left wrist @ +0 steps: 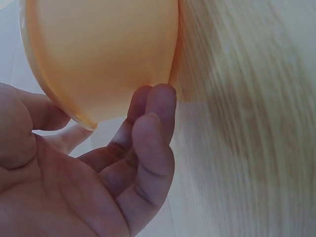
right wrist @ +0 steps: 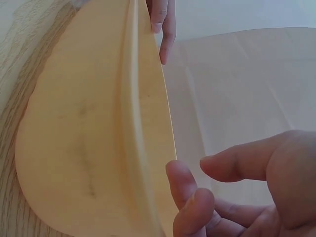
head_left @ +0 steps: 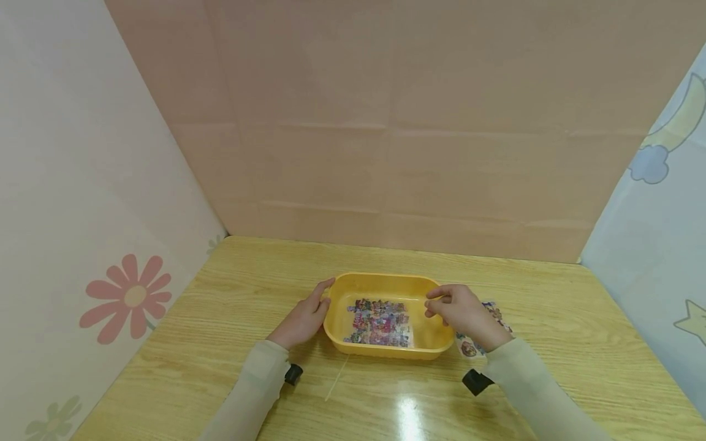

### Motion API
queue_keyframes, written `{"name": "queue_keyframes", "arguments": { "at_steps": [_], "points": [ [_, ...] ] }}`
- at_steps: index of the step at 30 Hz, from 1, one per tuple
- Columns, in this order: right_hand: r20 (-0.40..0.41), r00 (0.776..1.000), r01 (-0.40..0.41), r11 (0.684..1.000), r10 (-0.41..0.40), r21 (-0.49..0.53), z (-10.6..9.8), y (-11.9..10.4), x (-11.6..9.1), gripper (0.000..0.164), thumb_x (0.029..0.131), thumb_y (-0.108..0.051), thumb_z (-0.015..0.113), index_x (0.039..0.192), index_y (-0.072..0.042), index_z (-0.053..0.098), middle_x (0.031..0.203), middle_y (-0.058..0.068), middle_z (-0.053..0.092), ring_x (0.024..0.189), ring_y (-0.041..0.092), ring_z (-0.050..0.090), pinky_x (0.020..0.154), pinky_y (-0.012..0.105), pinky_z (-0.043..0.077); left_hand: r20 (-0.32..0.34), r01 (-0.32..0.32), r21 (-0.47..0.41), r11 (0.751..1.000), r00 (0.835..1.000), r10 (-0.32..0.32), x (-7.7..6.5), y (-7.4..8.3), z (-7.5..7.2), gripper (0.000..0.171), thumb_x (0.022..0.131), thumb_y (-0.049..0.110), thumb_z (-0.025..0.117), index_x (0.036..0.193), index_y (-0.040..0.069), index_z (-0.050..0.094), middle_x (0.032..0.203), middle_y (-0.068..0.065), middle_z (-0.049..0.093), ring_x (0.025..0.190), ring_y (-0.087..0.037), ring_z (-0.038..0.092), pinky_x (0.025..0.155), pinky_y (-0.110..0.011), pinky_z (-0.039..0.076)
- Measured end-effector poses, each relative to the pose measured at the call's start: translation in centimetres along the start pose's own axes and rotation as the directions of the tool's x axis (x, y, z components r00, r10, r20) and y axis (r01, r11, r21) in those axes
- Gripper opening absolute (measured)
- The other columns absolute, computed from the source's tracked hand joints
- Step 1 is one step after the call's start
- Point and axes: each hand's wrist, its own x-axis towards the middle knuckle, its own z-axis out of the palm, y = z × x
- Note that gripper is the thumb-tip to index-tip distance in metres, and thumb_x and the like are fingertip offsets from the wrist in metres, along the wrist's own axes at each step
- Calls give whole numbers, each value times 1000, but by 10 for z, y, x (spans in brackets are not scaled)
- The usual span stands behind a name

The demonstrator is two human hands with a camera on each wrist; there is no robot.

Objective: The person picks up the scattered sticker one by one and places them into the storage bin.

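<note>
A yellow plastic basin (head_left: 380,353) sits on the table in the head view. Inside it, toward the left, lies a patch of colourful jigsaw puzzle pieces (head_left: 380,321). My left hand (head_left: 306,315) grips the basin's left end. In the left wrist view its thumb is at the rim and its fingertips (left wrist: 148,131) meet the outer wall. My right hand (head_left: 460,309) hovers at the right end of the basin, fingers loosely bent. A gap shows between its thumb and fingers in the right wrist view, with nothing held there; the fingertips (right wrist: 180,175) overlap the basin's edge.
Partly hidden under my right forearm, a colourful printed sheet (head_left: 469,348) lies beside the basin. The wooden table (head_left: 265,263) meets a tan paper wall (head_left: 386,184) at the back. Patterned walls flank it left (head_left: 165,214) and right (head_left: 651,245).
</note>
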Motion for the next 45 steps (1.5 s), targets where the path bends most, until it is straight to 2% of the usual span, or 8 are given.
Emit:
{"name": "queue_keyframes", "arguments": {
  "at_steps": [3, 8, 17, 24, 26, 35, 39, 45],
  "points": [
    [1, 1000, 9, 1000, -9, 2, -1, 1, -1, 39, 94, -23, 56, 125, 1, 53, 98, 13, 68, 61, 21, 47, 59, 33, 43, 1, -2, 5, 1000, 1000, 2, 0, 0, 0, 47, 104, 27, 31, 149, 27, 20, 55, 0, 38, 45, -13, 28, 52, -30, 35],
    [-6, 1000, 7, 1000, -7, 14, -2, 4, 0, 38, 95, -22, 55, 126, -1, 53, 99, 15, 68, 56, 18, 44, 59, 33, 43, 3, -3, 6, 1000, 1000, 3, 0, 1, 1, 47, 104, 28, 31, 150, 27, 19, 56, 0, 40, 47, -13, 32, 58, -30, 38],
    [-49, 998, 48, 999, -47, 24, -7, 10, -1, 37, 94, -24, 55, 127, -5, 54, 99, 16, 67, 55, 18, 43, 52, 32, 42, 1, -6, 0, 1000, 1000, 6, -1, 2, 0, 47, 104, 27, 31, 150, 27, 19, 58, -1, 41, 49, -14, 34, 61, -32, 39],
    [-115, 988, 104, 995, -104, -7, -14, 18, -5, 36, 96, -25, 53, 125, -4, 54, 99, 16, 66, 84, 25, 61, 70, 37, 51, -6, -9, 6, 1000, 1000, 9, -1, 2, 0, 47, 104, 26, 31, 150, 26, 20, 62, -4, 44, 56, -15, 46, 75, -36, 40],
    [-129, 985, 111, 994, -112, -17, -17, 21, -5, 36, 96, -25, 53, 124, -4, 54, 97, 15, 66, 82, 26, 61, 68, 37, 51, -9, -9, 9, 1000, 1000, 9, -1, 3, 0, 47, 104, 26, 32, 150, 25, 20, 62, -4, 44, 59, -15, 47, 76, -37, 39],
    [-137, 986, 91, 994, -98, -56, -32, 36, -10, 41, 95, -32, 54, 126, -5, 52, 97, 14, 65, 77, 28, 58, 59, 34, 47, 3, 2, -6, 1000, 1000, -2, -1, 3, 1, 47, 104, 26, 31, 150, 26, 19, 56, -1, 39, 47, -14, 30, 54, -31, 36],
    [-144, 986, 75, 994, -86, -81, -37, 43, -13, 44, 94, -35, 55, 126, -6, 52, 99, 17, 64, 78, 27, 58, 57, 36, 48, 4, -2, -2, 1000, 1000, 2, -1, 3, 1, 47, 104, 26, 31, 150, 26, 20, 57, 0, 40, 47, -12, 31, 52, -30, 36],
    [-176, 983, 32, 986, -62, -167, -42, 52, -15, 52, 92, -43, 56, 128, -5, 51, 104, 18, 62, 57, 20, 52, 45, 34, 44, 6, -12, -9, 1000, 1000, 12, -1, 2, 0, 47, 104, 26, 30, 150, 25, 20, 57, 0, 43, 47, -13, 34, 49, -29, 35]
  ]
}}
